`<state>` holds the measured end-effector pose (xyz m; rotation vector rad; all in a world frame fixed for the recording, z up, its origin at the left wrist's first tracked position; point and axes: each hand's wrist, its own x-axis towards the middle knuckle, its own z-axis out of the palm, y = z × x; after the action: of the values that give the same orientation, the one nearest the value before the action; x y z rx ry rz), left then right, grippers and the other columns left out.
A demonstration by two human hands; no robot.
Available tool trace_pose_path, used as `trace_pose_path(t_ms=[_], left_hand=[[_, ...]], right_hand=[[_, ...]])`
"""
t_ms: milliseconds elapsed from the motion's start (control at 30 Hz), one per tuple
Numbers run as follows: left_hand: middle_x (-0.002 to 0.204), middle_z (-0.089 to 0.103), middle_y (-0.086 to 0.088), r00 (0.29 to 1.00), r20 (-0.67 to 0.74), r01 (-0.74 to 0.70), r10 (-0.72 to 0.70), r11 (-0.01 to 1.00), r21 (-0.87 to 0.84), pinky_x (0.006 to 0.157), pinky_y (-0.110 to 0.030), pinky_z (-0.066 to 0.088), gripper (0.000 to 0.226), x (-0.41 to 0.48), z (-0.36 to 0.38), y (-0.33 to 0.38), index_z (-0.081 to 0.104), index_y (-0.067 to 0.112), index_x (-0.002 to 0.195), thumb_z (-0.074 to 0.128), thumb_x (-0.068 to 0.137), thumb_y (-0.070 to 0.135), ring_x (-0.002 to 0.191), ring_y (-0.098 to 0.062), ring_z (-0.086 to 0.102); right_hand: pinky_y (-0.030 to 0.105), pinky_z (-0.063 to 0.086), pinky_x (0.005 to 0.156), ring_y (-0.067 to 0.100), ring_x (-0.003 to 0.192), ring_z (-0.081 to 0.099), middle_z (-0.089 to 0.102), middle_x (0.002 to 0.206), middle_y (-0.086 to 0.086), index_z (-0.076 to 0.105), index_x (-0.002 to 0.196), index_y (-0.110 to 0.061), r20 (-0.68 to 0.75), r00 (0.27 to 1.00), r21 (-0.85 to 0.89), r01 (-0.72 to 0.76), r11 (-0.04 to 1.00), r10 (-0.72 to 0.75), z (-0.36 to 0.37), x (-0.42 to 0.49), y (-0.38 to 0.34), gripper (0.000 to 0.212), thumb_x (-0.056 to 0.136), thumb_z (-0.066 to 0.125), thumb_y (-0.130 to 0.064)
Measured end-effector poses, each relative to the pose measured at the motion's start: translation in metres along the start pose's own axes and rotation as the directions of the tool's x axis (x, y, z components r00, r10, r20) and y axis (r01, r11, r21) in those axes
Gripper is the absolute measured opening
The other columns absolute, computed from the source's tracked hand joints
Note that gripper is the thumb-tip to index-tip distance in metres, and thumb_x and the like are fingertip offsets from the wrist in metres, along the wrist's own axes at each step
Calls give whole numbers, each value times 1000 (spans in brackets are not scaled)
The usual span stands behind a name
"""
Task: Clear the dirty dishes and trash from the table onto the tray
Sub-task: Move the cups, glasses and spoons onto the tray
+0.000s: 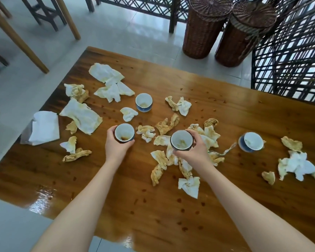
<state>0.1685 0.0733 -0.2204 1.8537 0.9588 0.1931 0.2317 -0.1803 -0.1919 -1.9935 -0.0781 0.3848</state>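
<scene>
Each hand grips a stained cup — left hand [116, 144] around the left cup [124, 132], right hand [193, 150] around the right cup [181, 140] — above the worktop [153, 206] strewn with crumpled tissues [171, 160].

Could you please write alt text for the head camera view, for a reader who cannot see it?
A person's left hand and right hand each grip a small dirty teacup at a wooden table strewn with stained crumpled napkins. Two more cups sit untouched; no tray is visible.
</scene>
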Motion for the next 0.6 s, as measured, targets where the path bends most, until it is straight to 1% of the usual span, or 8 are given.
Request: trace_pose_path(t_ms=[33,133,167,267,333,400,533,600], left_hand=[[132,50,3,1000,3,-11,11,1000,3,92,-23,41,81,-2,0,2,41,25,133,87,66,19,118,-13,47],[131,50,4,998,42,-39,39,999,-2,91,-23,41,82,-12,2,13,42,25,132,88,65,20,114,-9,45],[130,50,5,996,66,-51,51,999,-7,90,-22,41,82,-17,5,18,42,25,132,88,64,20,113,-8,44],[127,48,9,986,140,-87,89,996,-27,86,-15,40,83,-35,17,38,41,27,131,89,64,20,113,-6,43],[123,49,10,974,186,-123,131,991,-50,79,-10,39,81,-51,28,52,42,27,129,89,63,22,112,-7,46],[120,50,11,958,235,-147,161,986,-76,78,-9,40,79,-68,40,65,43,29,126,89,62,22,112,-7,48],[108,48,22,920,323,-194,223,974,-119,65,-2,41,75,-110,68,88,43,32,120,89,62,16,102,-2,49],[108,51,16,893,367,-224,261,964,-140,65,-2,43,74,-134,84,96,46,26,121,89,62,12,98,1,53]], right_hand=[[6,47,72,-15,101,49,52,108,-25,51,117,-36,-11,1000,-3,-2,1000,2,-4,-1,1,71,59,88,-21],[19,50,81,0,104,54,54,111,-19,52,119,-32,-40,999,1,-10,1000,10,-16,-6,2,73,57,89,-21],[19,50,81,2,104,54,55,111,-18,52,118,-34,-51,999,4,-10,1000,10,-21,-9,2,72,57,89,-21],[7,46,74,-3,102,54,54,108,-23,50,109,-45,-88,996,20,-11,1000,13,-38,-20,2,70,56,90,-21],[8,45,75,-4,102,53,54,108,-24,49,112,-43,-114,993,17,-12,1000,14,-55,-28,3,74,54,91,-24],[10,44,76,-7,99,53,54,106,-25,48,115,-38,-151,988,4,-16,1000,16,-74,-38,6,78,52,91,-24],[8,40,76,-12,97,52,54,102,-27,48,112,-37,-244,969,14,-24,1000,27,-116,-65,19,74,54,90,-21],[8,40,75,-9,95,53,53,102,-27,48,113,-37,-279,960,28,-34,999,40,-136,-83,29,74,54,90,-22]])
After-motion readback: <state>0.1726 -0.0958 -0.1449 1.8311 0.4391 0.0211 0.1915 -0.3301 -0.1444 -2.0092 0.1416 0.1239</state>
